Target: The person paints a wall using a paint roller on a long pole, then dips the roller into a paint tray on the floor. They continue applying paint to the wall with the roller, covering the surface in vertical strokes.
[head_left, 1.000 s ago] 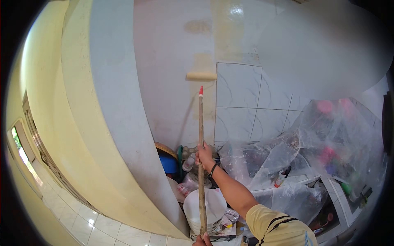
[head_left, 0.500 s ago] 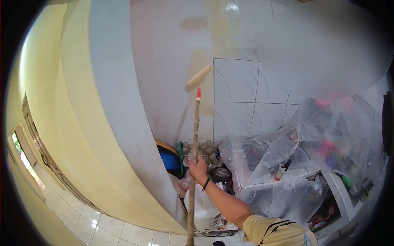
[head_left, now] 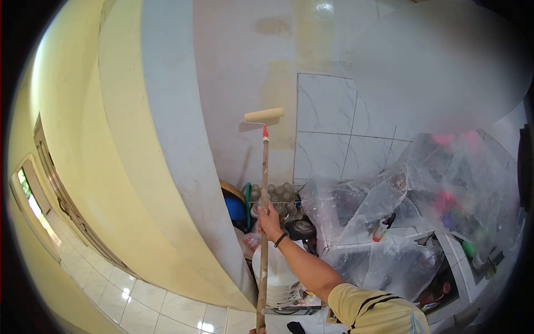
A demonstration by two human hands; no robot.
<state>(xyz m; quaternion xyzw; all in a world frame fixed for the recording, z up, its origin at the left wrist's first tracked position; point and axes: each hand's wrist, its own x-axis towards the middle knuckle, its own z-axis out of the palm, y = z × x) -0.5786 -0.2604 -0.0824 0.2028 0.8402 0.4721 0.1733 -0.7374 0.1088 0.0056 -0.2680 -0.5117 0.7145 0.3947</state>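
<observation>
Right hand (head_left: pixel 268 221) closed around the pole (head_left: pixel 263 222) about midway up, black band at the wrist, arm running down to a yellow sleeve (head_left: pixel 372 309) at the near right. Left hand (head_left: pixel 257 331) barely in view at the bottom edge, at the pole's near end; seems to grip it, but cannot tell for sure. Pole now close to vertical, red tip (head_left: pixel 265 132) just under the roller (head_left: pixel 264 114).

Roller lying almost level against the grey wall (head_left: pixel 233 83), a little left of the tile edge (head_left: pixel 296 128). Half a second ago tilted steeply, right end up and higher; a second ago level, higher still and further right, beside the tiles. So: brought down and leftward, squared flat again after a tilt. Suggests a stroke shifted onto bare grey, left of the pale yellowish strip (head_left: pixel 278 89) already laid next to the tiles.

Beyond the hand, far and low: blue bowl (head_left: pixel 236 209), tray of eggs (head_left: pixel 275 195), white bucket (head_left: pixel 278 273) under the arm. To the right, clear plastic sheet (head_left: pixel 423 189) draped over counter clutter. Left, yellow wall (head_left: pixel 83 111) and tiled floor (head_left: pixel 161 309).
</observation>
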